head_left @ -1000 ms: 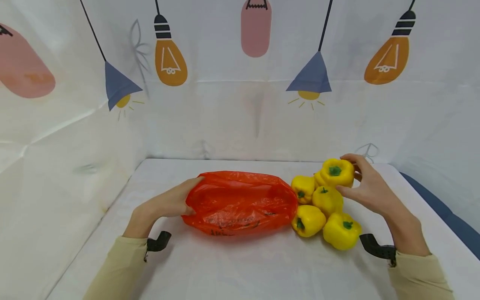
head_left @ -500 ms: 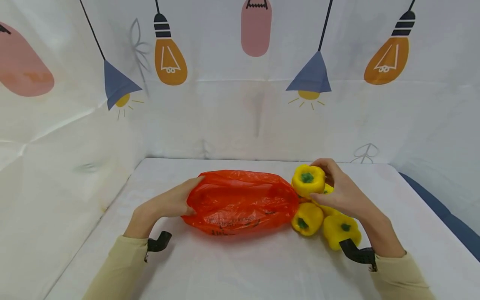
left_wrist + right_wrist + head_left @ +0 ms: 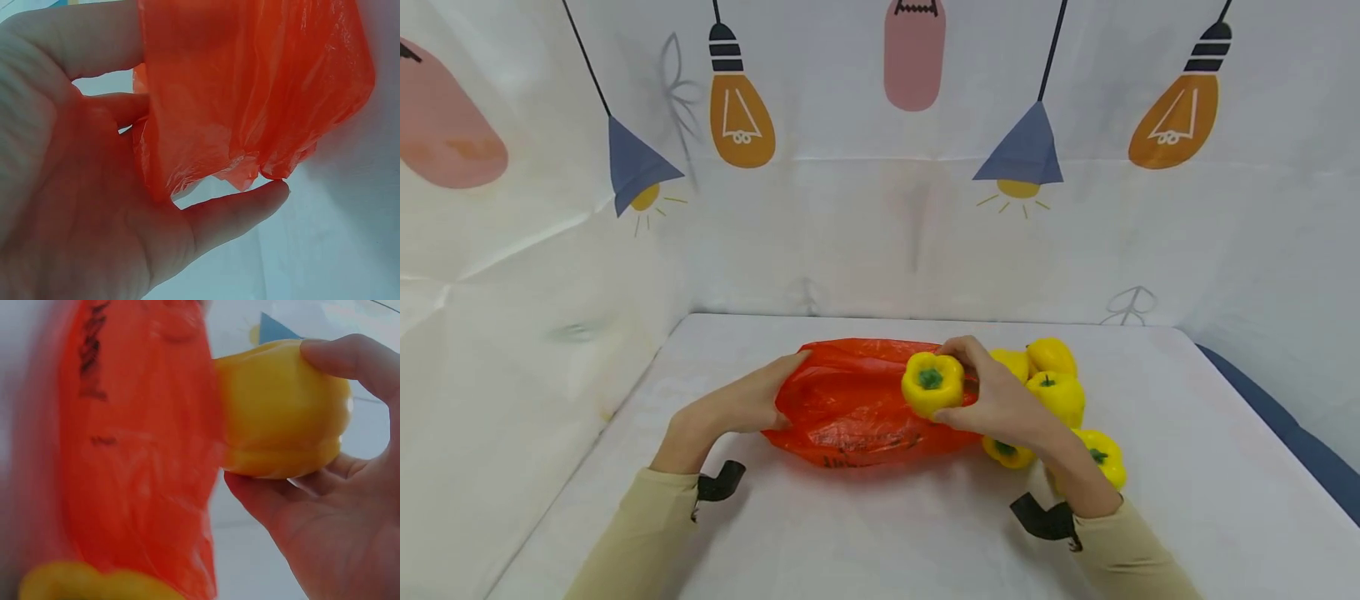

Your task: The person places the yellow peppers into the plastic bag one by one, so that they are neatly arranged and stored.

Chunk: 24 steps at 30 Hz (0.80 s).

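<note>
A crumpled red plastic bag [image 3: 857,417] lies on the table. My left hand [image 3: 737,402] holds its left end, with most fingertips hidden by the plastic. In the left wrist view, the straight thumb [image 3: 240,215] shows below the bag [image 3: 250,94] and the other fingers pass behind the red film. My right hand [image 3: 1003,404] grips a yellow bell pepper [image 3: 925,390] over the right half of the bag, stem side towards the head camera. Seen from the right wrist, thumb and fingers span the pepper [image 3: 281,412], and the bag's edge covers its far end.
Several more yellow bell peppers [image 3: 1058,398] sit in a cluster right of the bag, partly behind my right forearm. A white table [image 3: 850,533] carries everything. Behind it hangs a white cloth backdrop [image 3: 850,242] with printed lamps, and another covers the left side.
My right hand has carried the pepper left from the cluster's back to over the bag. The left hand and the bag have hardly moved.
</note>
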Motion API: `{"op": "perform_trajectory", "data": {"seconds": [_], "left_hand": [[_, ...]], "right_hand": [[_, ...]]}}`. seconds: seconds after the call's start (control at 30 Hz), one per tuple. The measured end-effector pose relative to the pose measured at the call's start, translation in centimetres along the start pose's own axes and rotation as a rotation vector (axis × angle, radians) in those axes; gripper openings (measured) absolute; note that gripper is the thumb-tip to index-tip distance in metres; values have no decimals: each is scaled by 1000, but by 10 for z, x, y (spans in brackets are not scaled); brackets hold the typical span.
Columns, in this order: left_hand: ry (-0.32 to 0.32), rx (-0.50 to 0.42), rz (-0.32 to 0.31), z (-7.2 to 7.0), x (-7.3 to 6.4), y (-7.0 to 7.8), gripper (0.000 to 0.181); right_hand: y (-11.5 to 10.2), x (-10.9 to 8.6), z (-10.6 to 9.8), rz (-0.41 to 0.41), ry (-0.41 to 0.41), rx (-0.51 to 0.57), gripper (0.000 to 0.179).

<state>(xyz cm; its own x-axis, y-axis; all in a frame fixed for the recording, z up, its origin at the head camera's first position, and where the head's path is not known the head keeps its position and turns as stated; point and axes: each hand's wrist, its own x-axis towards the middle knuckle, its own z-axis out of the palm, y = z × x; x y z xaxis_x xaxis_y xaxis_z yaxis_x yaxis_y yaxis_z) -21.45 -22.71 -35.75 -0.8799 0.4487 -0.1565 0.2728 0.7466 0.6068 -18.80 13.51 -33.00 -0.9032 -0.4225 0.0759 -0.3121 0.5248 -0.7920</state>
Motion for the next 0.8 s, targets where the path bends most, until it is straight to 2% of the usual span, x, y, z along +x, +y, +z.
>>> {"op": "perform_trajectory", "data": {"seconds": [0.33,0.57,0.8], "left_hand": [[14,34,-15,0,-3,-4,96],[6,30,-40,1,-1,-1,96],[3,20,-29,3,2,2,96]], "right_hand": [[-15,27,39,40,-10,-7,61],[-18,47,66,47,44,60,62],[-22,64,88,79,19,106,66]]}}
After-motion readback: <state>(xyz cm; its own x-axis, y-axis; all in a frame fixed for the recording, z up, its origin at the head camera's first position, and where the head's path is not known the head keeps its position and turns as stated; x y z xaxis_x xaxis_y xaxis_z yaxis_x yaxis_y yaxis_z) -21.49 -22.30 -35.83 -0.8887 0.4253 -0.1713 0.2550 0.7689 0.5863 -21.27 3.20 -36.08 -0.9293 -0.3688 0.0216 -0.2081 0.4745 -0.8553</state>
